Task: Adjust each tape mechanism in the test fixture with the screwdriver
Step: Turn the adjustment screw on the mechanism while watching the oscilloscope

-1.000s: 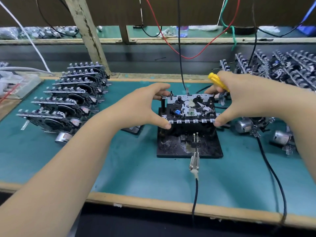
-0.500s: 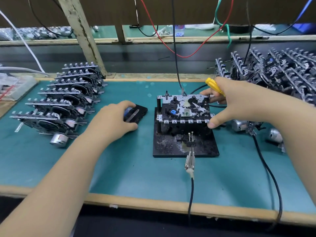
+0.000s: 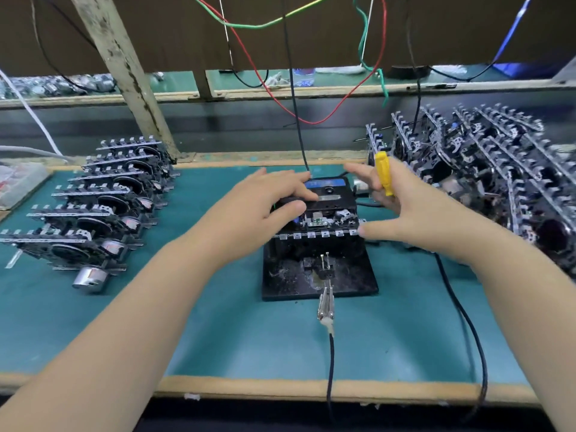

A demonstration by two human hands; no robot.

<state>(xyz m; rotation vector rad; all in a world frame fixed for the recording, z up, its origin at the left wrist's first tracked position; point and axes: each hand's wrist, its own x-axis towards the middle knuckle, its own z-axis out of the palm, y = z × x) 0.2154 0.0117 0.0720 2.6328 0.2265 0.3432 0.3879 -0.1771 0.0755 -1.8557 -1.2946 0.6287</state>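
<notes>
1. Sitting mid-surface [image 3: 218, 338] on the teal mat: black test fixture [image 3: 319, 275], tape mechanism [image 3: 324, 227] mounted on top of it.
2. Left hand [image 3: 265, 207] above the fixture's left side, fingers holding a black cassette [image 3: 327, 194] onto the mechanism.
3. Right hand [image 3: 402, 213] at the fixture's right side; fingers spread wide, thumb touching the mechanism's front corner, yellow screwdriver [image 3: 383, 173] tucked between fingers.
4. Rows of mechanisms [image 3: 93, 213] left of the fixture; heaped mechanisms [image 3: 486, 169] to its right.
5. Clip lead [image 3: 325, 307] at the fixture's front edge.
</notes>
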